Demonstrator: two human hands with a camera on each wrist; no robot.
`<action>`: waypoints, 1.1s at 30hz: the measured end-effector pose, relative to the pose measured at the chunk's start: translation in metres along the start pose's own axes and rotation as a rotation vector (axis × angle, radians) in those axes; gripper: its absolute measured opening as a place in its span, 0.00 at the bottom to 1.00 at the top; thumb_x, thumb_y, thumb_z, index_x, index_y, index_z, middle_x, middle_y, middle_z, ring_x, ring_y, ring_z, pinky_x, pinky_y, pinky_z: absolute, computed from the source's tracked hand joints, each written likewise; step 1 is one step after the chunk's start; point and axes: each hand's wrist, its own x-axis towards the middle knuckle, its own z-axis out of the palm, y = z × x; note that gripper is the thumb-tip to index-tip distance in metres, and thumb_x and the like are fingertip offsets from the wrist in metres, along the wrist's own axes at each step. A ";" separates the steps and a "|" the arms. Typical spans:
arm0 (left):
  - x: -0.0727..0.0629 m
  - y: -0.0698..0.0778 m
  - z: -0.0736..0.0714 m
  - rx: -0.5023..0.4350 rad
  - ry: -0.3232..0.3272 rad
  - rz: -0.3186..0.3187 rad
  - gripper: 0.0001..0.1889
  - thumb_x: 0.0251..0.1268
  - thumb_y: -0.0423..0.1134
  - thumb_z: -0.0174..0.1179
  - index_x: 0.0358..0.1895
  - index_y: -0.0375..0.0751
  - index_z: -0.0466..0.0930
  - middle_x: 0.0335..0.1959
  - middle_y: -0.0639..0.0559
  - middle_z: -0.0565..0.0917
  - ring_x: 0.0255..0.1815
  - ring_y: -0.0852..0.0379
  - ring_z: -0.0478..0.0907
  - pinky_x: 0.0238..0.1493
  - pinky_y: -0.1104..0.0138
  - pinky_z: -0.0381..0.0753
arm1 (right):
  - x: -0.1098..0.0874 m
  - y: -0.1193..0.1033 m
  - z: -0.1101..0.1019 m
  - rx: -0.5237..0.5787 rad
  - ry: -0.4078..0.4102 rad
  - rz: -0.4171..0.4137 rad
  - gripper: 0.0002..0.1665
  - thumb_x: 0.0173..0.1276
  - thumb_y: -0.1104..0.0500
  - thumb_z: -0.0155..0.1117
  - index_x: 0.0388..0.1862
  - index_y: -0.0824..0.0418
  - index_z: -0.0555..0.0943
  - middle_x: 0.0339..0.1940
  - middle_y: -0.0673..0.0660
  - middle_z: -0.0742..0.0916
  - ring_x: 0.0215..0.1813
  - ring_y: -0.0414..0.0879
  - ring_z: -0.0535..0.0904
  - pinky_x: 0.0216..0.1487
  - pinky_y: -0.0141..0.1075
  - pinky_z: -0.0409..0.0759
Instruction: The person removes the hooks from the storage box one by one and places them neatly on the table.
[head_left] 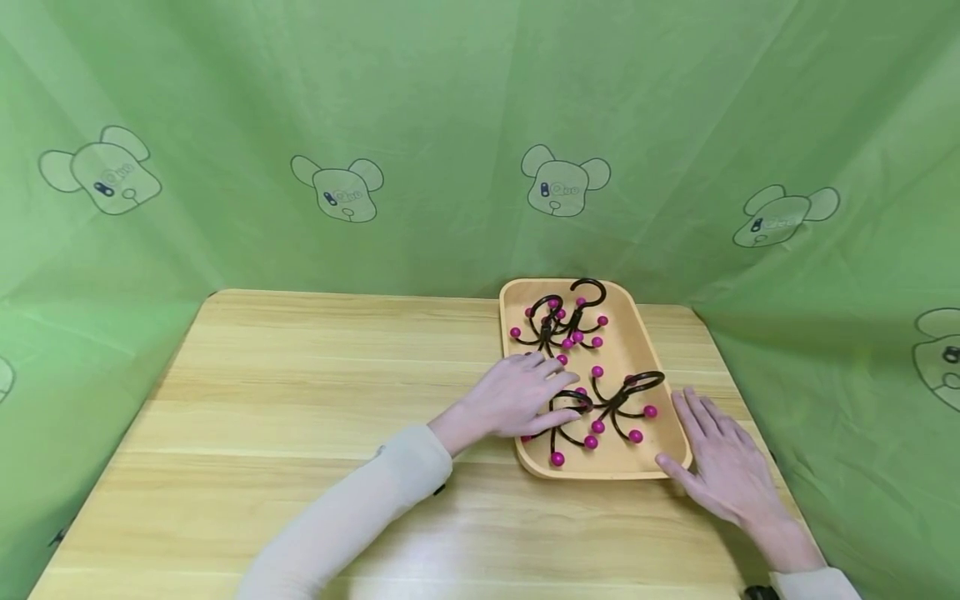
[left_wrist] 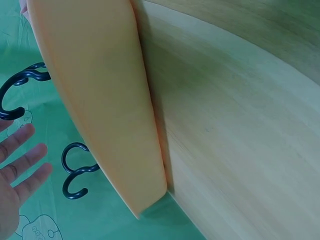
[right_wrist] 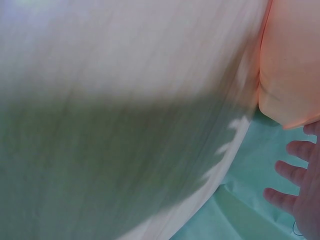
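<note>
A shallow wooden tray (head_left: pixel 637 458) holds several black multi-arm hanging hooks with magenta ball tips. My left hand (head_left: pixel 525 396) reaches over the tray's left rim, its thumb overlapping the loop of the near-left hook (head_left: pixel 555 442) in the head view. In the left wrist view, the left fingers (left_wrist: pixel 30 162) are extended and spread beside a black hook loop (left_wrist: pixel 25 75), gripping nothing. To the near right lies another hook (head_left: pixel 617 402). My right hand (head_left: pixel 727 467) lies along the outside of the tray's right wall with fingers straight, its thumb at the near-right corner.
Two more hooks, one on the left (head_left: pixel 546 332) and one on the right (head_left: pixel 588 296), lie together at the tray's far end. The tray stands on the right half of a wooden table (head_left: pixel 315 400). Green curtains (head_left: pixel 450 100) with mouse drawings surround the table's back and sides.
</note>
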 end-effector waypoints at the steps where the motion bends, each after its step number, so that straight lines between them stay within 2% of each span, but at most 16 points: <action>1: 0.001 0.000 0.000 0.004 0.006 0.004 0.31 0.82 0.68 0.41 0.71 0.54 0.76 0.65 0.55 0.84 0.62 0.55 0.82 0.63 0.63 0.85 | 0.000 0.000 0.000 -0.003 -0.001 0.000 0.59 0.71 0.32 0.62 0.88 0.59 0.50 0.89 0.62 0.57 0.84 0.68 0.61 0.74 0.67 0.66; 6: 0.004 0.002 0.000 0.014 0.028 0.020 0.24 0.84 0.63 0.44 0.64 0.55 0.80 0.58 0.57 0.86 0.57 0.57 0.83 0.56 0.65 0.86 | 0.000 0.000 0.000 -0.008 -0.010 0.006 0.60 0.71 0.32 0.63 0.89 0.57 0.48 0.89 0.61 0.56 0.86 0.66 0.59 0.75 0.67 0.66; 12: 0.004 0.002 0.002 0.042 0.061 0.035 0.19 0.83 0.59 0.47 0.58 0.56 0.83 0.52 0.58 0.87 0.51 0.58 0.83 0.48 0.68 0.86 | 0.000 0.000 -0.001 -0.009 -0.012 0.008 0.61 0.70 0.32 0.64 0.89 0.56 0.48 0.89 0.63 0.59 0.85 0.67 0.60 0.74 0.67 0.66; 21: 0.004 0.002 0.002 0.078 0.054 0.041 0.19 0.84 0.57 0.47 0.60 0.57 0.83 0.54 0.57 0.87 0.51 0.59 0.84 0.47 0.69 0.87 | 0.000 -0.001 -0.002 -0.011 -0.016 0.017 0.60 0.70 0.32 0.64 0.88 0.58 0.51 0.89 0.61 0.57 0.82 0.69 0.64 0.73 0.67 0.68; 33: 0.004 -0.003 -0.005 0.097 0.094 0.035 0.16 0.84 0.58 0.47 0.54 0.58 0.82 0.57 0.56 0.87 0.50 0.57 0.85 0.45 0.67 0.88 | 0.001 -0.001 -0.002 -0.023 -0.010 0.014 0.60 0.69 0.32 0.65 0.88 0.58 0.52 0.88 0.64 0.61 0.79 0.70 0.67 0.73 0.67 0.69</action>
